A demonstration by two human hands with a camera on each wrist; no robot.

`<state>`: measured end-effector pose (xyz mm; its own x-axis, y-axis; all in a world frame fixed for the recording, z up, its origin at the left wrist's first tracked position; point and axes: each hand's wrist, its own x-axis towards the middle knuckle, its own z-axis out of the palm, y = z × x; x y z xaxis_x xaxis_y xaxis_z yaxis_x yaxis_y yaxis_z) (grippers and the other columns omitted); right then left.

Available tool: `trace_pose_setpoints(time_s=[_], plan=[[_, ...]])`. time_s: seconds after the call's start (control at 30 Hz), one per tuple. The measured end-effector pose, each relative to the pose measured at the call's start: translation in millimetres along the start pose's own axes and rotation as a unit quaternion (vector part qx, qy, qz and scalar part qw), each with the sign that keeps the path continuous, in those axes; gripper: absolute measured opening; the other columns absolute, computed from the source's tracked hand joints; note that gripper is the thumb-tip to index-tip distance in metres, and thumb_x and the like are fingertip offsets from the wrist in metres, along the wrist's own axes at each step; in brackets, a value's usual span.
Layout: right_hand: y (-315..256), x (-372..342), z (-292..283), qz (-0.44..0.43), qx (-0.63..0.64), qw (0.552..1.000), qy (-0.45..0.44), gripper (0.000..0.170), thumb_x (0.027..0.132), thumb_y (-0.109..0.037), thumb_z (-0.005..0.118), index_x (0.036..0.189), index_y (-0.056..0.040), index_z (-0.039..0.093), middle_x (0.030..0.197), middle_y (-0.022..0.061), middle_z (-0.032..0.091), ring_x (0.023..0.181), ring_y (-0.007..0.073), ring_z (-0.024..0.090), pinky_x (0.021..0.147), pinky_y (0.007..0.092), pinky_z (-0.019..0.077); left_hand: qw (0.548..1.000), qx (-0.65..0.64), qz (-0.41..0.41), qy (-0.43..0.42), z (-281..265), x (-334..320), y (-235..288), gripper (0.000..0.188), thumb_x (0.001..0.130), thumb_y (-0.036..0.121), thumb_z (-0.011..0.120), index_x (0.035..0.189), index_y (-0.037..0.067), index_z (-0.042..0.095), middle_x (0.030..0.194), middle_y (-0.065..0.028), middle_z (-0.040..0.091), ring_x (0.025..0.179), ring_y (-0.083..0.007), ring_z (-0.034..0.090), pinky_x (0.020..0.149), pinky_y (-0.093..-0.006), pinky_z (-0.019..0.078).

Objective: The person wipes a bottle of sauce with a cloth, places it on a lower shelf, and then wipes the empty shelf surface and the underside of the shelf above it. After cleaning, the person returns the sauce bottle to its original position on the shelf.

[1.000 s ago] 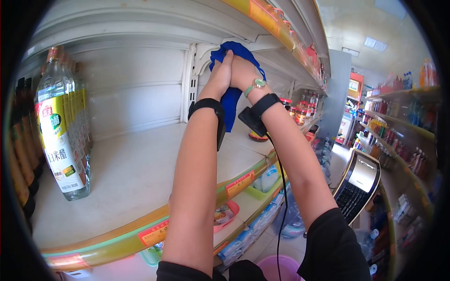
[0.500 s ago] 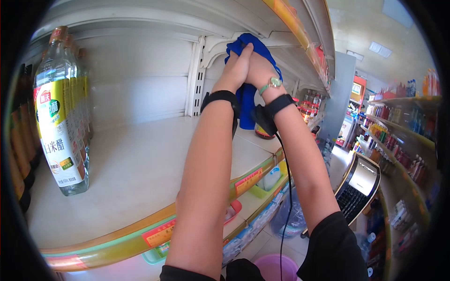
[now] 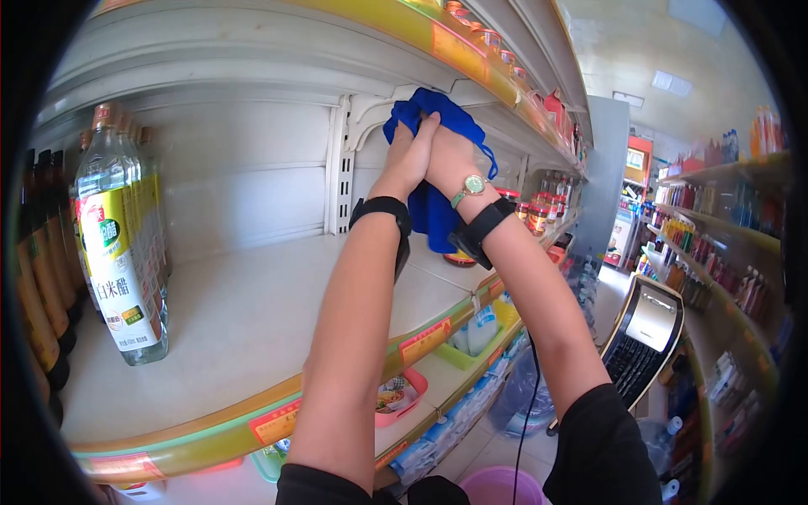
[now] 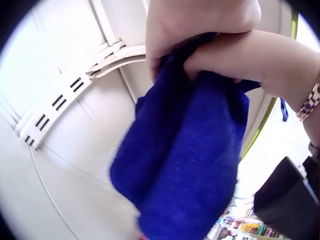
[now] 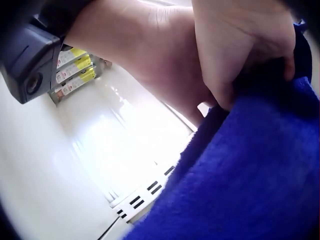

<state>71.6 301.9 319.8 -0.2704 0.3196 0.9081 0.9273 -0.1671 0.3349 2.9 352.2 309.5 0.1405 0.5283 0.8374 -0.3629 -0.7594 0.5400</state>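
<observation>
High under the upper shelf, both hands hold a blue cloth (image 3: pixel 433 223) close to a white shelf bracket (image 3: pixel 364 126). My left hand (image 3: pixel 407 158) and right hand (image 3: pixel 448 153) are pressed together, fingers curled into the cloth's bunched upper part. A long piece of it hangs below them, and a thin loop sticks out on the right. In the left wrist view, the right hand's fingers (image 4: pixel 220 56) dig into the cloth's folds. From the right wrist view, the right hand (image 5: pixel 240 45) grips the cloth's top edge, with some fingertips hidden in the fabric.
Clear vinegar bottles (image 3: pixel 126 252) and dark bottles (image 3: pixel 38 286) stand at the left of the white shelf board (image 3: pixel 244 311). Red-lidded jars (image 3: pixel 539 217) sit beyond the bracket. Below are a pink basket (image 3: pixel 408 396) and a purple bucket (image 3: pixel 503 488). A black cable (image 3: pixel 526 412) hangs by the right arm.
The head view has shifted, moving the shelf and bottles about in the picture. Both hands, still gripping the cloth, have moved slightly lower and to the right relative to the bracket.
</observation>
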Motion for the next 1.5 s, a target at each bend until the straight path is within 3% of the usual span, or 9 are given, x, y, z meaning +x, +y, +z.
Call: trace_pose_setpoints(time_s=[0.27,0.33,0.6,0.73,0.87,1.0,1.1,1.37,1.5], plan=[[-12,20,21,0.002,-0.011,0.997,0.077,0.022,0.077,-0.018,0.051,0.09,-0.0065,0.064,0.089,0.0122,0.064,0.086,0.0261,0.06,0.072,0.0344,0.0453,0.995,-0.093,-0.042,-0.015,-13,6,-2,0.073,0.078,0.045,0.051,0.128,-0.005,0.032,0.122,-0.0215,0.046,0.113,-0.0258,0.045,0.096,-0.0301,0.0319],[-20,29,16,0.045,0.095,0.991,-0.084,0.022,0.078,-0.018,0.05,0.09,-0.0065,0.064,0.092,0.0139,0.063,0.088,0.0261,0.06,0.072,0.0341,0.0457,0.989,-0.137,-0.053,0.0,-18,14,-13,0.063,0.083,0.046,0.045,0.121,-0.004,0.042,0.119,-0.0132,0.05,0.11,-0.0206,0.046,0.096,-0.0283,0.0302],[-39,40,22,0.126,0.143,0.973,-0.132,0.022,0.082,-0.018,0.047,0.089,-0.0076,0.065,0.095,0.0127,0.064,0.089,0.0265,0.061,0.072,0.0345,0.0476,0.983,-0.164,-0.085,0.007,-38,26,-28,0.072,0.08,0.046,0.049,0.124,-0.009,0.037,0.123,-0.0213,0.045,0.113,-0.0247,0.045,0.095,-0.0294,0.0326],[-28,25,12,0.033,0.092,0.976,-0.193,0.023,0.08,-0.018,0.047,0.09,-0.0064,0.065,0.097,0.0144,0.063,0.087,0.0277,0.062,0.073,0.0363,0.0484,0.982,-0.178,-0.055,-0.015,-29,17,-35,0.065,0.08,0.041,0.052,0.122,-0.006,0.039,0.119,-0.0174,0.048,0.109,-0.0229,0.047,0.094,-0.0296,0.0332],[-6,4,28,-0.009,0.061,0.994,-0.09,0.035,0.08,-0.024,0.047,0.108,-0.0054,0.056,0.102,0.0167,0.061,0.088,0.0308,0.061,0.069,0.0415,0.0489,0.998,-0.042,0.014,0.032,-7,-7,-12,0.061,0.079,0.037,0.054,0.121,-0.004,0.038,0.118,-0.0223,0.048,0.111,-0.0329,0.046,0.094,-0.0362,0.0335],[0,-18,8,0.086,0.188,0.977,-0.055,0.044,0.08,-0.026,0.047,0.119,-0.0072,0.046,0.104,0.0199,0.058,0.088,0.0341,0.06,0.069,0.0431,0.048,0.998,0.016,0.042,0.035,9,-18,1,0.058,0.077,0.034,0.055,0.119,-0.002,0.038,0.118,-0.0256,0.047,0.11,-0.0383,0.044,0.095,-0.0388,0.0319],[11,-29,-5,0.087,0.222,0.971,-0.031,0.049,0.079,-0.026,0.047,0.125,-0.0089,0.04,0.104,0.0222,0.057,0.087,0.0367,0.059,0.069,0.0447,0.0475,0.979,0.021,0.172,0.103,29,-20,1,0.054,0.075,0.029,0.055,0.115,-0.004,0.041,0.113,-0.0275,0.048,0.108,-0.0411,0.042,0.094,-0.0428,0.0311],[27,-29,-1,-0.071,0.336,0.922,0.18,0.047,0.073,-0.004,0.053,0.119,0.0008,0.042,0.113,0.0253,0.049,0.109,0.0371,0.046,0.092,0.0374,0.0369,0.978,-0.053,0.159,0.122,40,-16,1,0.048,0.075,0.028,0.053,0.11,-0.004,0.046,0.114,-0.0259,0.047,0.107,-0.0396,0.042,0.093,-0.043,0.0313],[22,-49,1,0.047,0.423,0.88,0.21,0.056,0.064,0.006,0.056,0.117,-0.0004,0.041,0.109,0.0184,0.049,0.104,0.0321,0.048,0.089,0.0341,0.0392,0.97,0.033,0.148,0.19,30,-25,7,0.057,0.075,0.03,0.052,0.116,-0.007,0.04,0.117,-0.0254,0.045,0.109,-0.0389,0.041,0.093,-0.0426,0.0306]])
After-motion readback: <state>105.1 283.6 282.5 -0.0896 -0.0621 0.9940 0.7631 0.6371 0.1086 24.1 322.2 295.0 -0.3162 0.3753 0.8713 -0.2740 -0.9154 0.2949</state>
